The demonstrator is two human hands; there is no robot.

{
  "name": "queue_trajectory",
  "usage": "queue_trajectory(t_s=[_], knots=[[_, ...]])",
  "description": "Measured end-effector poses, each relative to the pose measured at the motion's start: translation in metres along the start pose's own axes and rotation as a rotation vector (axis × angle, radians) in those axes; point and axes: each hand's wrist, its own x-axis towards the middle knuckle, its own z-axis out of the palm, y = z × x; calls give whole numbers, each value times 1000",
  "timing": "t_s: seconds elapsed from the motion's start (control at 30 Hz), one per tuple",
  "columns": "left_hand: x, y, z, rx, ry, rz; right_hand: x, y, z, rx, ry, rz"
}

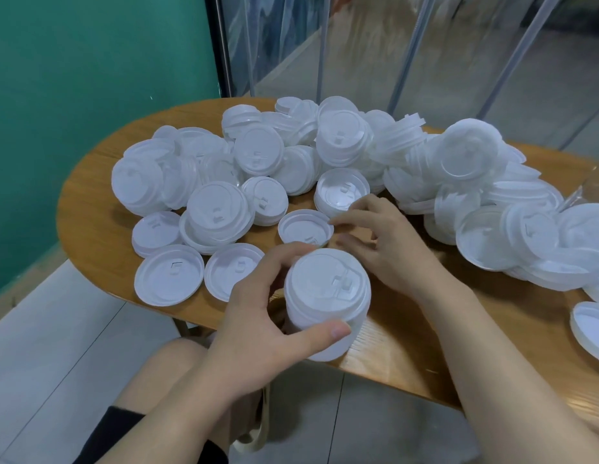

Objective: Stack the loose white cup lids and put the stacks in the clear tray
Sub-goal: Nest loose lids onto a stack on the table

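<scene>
Your left hand [258, 316] grips a stack of white lids [326, 303] standing at the near edge of the wooden table [90, 212]; your right hand [388, 242], fingers loosely curled, touches an upturned single lid [305, 228] just behind the stack, with the loose lid pile [325, 152] heaped farther beyond

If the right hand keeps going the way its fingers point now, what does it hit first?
Most likely the upturned lid lying just left of the right hand; its fingertips already sit at that lid's rim. Whether they touch it is unclear from this one view.
</scene>
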Motion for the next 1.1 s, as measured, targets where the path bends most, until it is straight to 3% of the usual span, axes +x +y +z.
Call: queue_trajectory(t_s=[0.23,0.33,0.53,0.63,0.87,1.1], knots=[[1,0,-5,68,51,32,11,-9,13,-202,-124,-124],[2,1,-5,70,57,54,12,-8,14,-201,-73,-131],[2,0,-2,93,63,61,4,-19,-7,346,160,-9],[4,1,1,86,77,60,-6,-24,-25,490,225,27],[13,1,19,33,184,9,-37,-36,-58,1003,179,120],[20,1,31,19,231,32,-56,-47,-50,878,121,297]])
